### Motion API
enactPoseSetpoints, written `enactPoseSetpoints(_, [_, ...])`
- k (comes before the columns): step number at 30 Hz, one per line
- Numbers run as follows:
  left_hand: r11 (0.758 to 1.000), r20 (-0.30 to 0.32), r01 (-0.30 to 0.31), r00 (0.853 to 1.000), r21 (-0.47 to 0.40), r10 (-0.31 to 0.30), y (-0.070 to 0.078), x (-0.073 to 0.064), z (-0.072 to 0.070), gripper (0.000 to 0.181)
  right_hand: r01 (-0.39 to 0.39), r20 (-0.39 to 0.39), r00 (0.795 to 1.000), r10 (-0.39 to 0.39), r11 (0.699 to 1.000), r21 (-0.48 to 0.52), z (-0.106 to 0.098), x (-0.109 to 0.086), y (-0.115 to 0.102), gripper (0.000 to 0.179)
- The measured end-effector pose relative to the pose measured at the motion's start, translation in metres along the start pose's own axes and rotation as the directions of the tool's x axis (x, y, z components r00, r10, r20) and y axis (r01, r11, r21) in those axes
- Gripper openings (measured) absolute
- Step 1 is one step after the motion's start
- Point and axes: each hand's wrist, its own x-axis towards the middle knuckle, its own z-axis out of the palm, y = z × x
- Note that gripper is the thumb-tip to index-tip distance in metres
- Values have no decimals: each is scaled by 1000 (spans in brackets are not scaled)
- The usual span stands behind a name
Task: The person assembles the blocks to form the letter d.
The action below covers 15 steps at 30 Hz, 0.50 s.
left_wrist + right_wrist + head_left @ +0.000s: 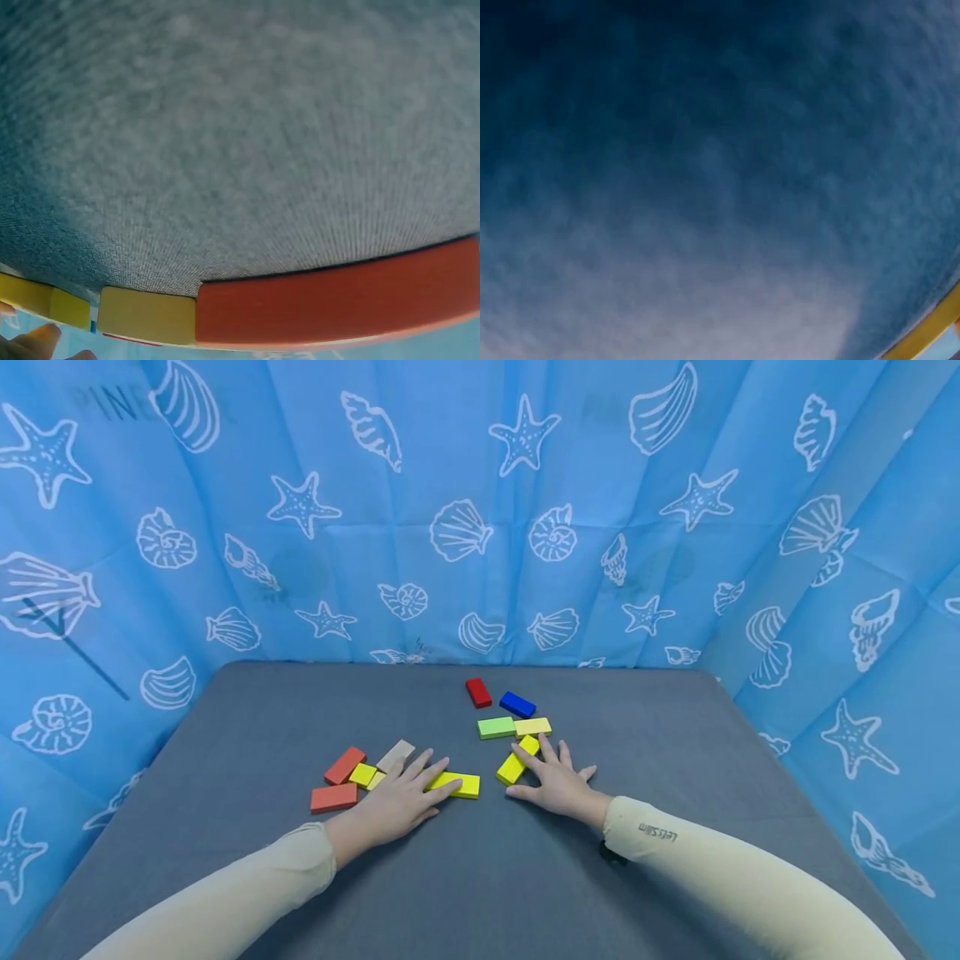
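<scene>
The curtain [480,593] is bright blue, patterned with white outlined shells and starfish, and the counter [420,893] is grey, finely ribbed in the left wrist view. Both the left sleeve [240,893] and the right sleeve [735,868] are pale cream, the right one with dark lettering near its cuff. Vivid yellow colours the left long block [467,787], the right long block [513,769] and the small block [363,775]. Elsewhere come a deep red block [478,693], a royal blue block [517,704], a light green block [496,727], a pale yellow block [533,727], a beige block [395,756], and two orange-red ones, the upper block [345,765] and the lower block [333,797].
</scene>
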Motion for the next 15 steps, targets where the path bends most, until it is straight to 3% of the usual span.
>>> enactPoseSetpoints(7, [998,68,59,996,0,-59,-1,3,-2,54,9,-24,1000,-9,1000,0,0,3,-1,73])
enactPoseSetpoints(15, [999,83,28,996,15,-29,-3,4,-6,59,15,-64,998,-17,999,-30,0,7,0,68])
